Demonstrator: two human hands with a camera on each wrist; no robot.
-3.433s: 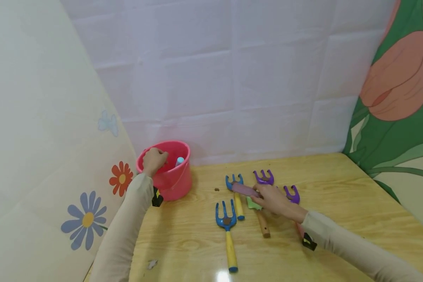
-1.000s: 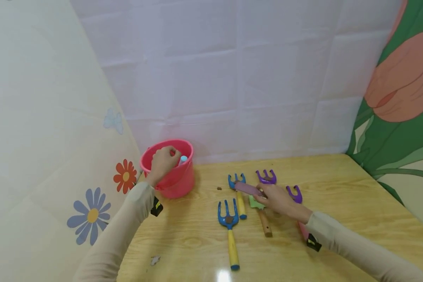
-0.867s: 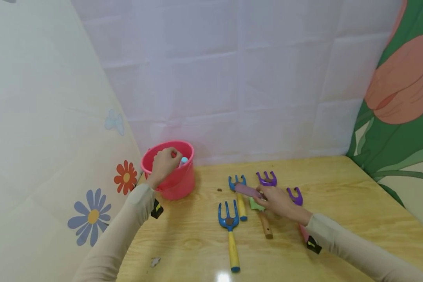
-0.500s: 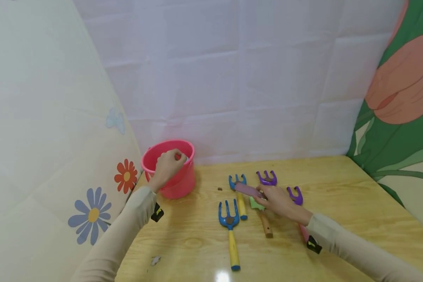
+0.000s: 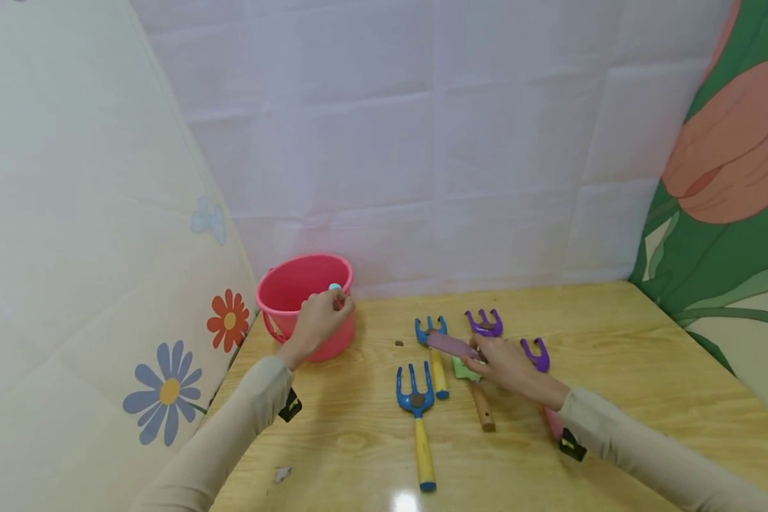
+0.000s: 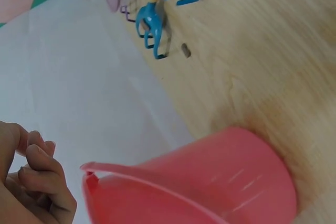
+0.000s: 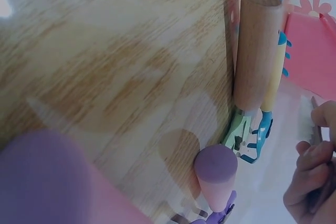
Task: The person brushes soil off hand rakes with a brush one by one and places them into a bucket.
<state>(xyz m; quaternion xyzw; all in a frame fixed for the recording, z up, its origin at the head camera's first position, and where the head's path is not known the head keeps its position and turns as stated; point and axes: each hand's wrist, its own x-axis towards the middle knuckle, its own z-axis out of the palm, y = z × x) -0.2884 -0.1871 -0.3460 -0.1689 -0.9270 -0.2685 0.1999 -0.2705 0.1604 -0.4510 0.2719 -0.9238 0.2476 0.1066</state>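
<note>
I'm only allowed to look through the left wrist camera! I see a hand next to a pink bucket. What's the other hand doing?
Observer: The right hand is holding a mauve thing, though I can't tell exactly what it is.
Operator: Ooh! I also see just the prongs of one blue fork at the top of my picture. What's its handle like?
Observer: In the head view, that blue fork has a yellow handle.
</note>
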